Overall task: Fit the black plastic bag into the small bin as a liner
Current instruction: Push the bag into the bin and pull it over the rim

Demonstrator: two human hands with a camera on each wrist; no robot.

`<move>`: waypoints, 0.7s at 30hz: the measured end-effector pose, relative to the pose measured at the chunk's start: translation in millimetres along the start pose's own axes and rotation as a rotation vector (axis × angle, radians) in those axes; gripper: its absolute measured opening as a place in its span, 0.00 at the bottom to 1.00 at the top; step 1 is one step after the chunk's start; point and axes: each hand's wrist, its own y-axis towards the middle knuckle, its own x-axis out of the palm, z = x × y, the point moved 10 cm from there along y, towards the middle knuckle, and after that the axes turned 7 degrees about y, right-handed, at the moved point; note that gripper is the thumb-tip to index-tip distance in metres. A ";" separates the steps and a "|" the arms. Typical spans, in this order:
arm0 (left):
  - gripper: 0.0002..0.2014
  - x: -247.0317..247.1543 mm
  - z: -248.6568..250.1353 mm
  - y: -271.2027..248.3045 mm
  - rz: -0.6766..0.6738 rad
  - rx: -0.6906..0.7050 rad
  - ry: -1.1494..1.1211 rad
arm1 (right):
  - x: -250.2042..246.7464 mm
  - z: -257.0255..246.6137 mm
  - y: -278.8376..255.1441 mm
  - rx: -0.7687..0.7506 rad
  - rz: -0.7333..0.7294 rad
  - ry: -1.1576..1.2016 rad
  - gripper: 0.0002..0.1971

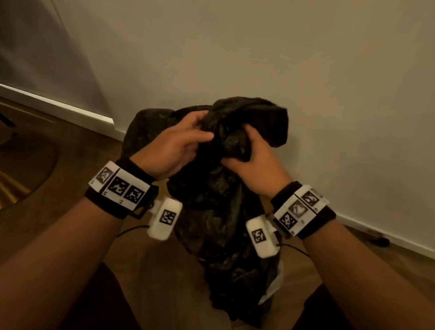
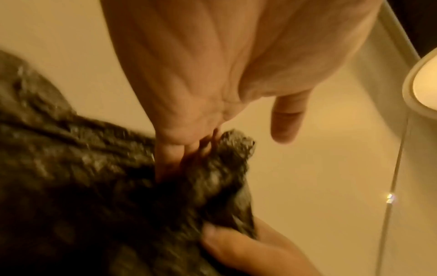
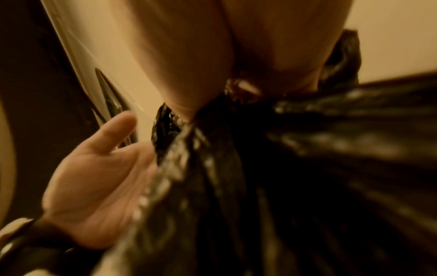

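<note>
Near the foot of the pale wall (image 1: 330, 69), above the brown wooden floor (image 1: 76, 203), both hands held a crumpled black plastic bag (image 1: 222, 208) up in the air. The left hand (image 1: 175, 143) had its fingers curled into the bunched top of the bag, thumb standing free in the left wrist view. The right hand (image 1: 257, 161) clutched the same bunch just beside it, fingers buried in the plastic. The rest of the bag hung down between the forearms, towards the floor. A white skirting board (image 1: 54, 108) ran along the wall's base.
</note>
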 end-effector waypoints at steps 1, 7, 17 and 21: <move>0.28 -11.4 1.3 -1.4 0.006 0.038 0.179 | -8.9 4.7 3.8 -0.013 0.020 -0.051 0.31; 0.64 -114.5 -38.3 -3.4 0.157 0.013 1.388 | -50.9 -3.9 15.5 -0.008 -0.182 -0.153 0.11; 0.38 -82.9 -157.3 27.2 0.080 -0.207 1.268 | -58.4 -28.0 29.0 -0.055 -0.191 -0.361 0.10; 0.10 -110.4 -158.0 34.5 0.135 -0.239 1.352 | -69.7 -32.0 36.2 -0.058 -0.032 -0.363 0.11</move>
